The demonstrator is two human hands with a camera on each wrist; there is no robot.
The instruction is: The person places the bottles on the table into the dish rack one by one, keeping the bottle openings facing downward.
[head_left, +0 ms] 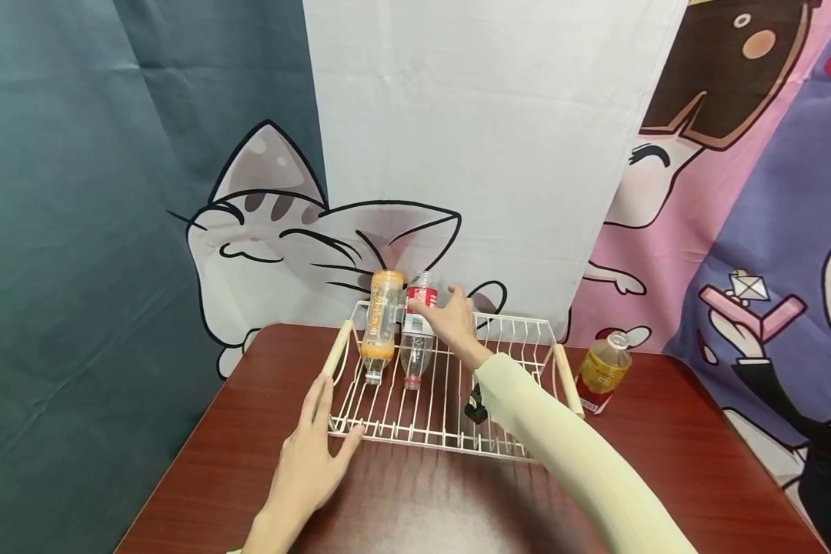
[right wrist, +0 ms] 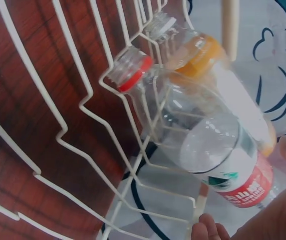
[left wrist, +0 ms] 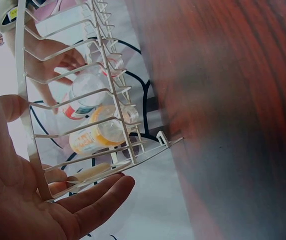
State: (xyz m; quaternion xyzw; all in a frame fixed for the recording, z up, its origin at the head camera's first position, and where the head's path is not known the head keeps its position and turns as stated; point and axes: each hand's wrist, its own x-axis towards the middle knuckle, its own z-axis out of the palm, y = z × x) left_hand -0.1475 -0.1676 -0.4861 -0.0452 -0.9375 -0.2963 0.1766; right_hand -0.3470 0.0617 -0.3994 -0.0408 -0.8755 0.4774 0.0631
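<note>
Right hand [head_left: 455, 319] extends beyond the spread left hand [head_left: 310, 462]

The head camera looks forward and down over the whole rack [head_left: 338, 348]; the left wrist's, tilted, peers from front left, sharing the red-labelled bottle [right wrist: 215, 155] with the closer right wrist's

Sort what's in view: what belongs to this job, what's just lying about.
Belongs: wire rack, touched by left hand; red-labelled bottle, by right hand; orange-banded bottle.

Lying about: yellow-labelled bottle, outside the rack, though possibly relevant; cartoon backdrop.
</note>
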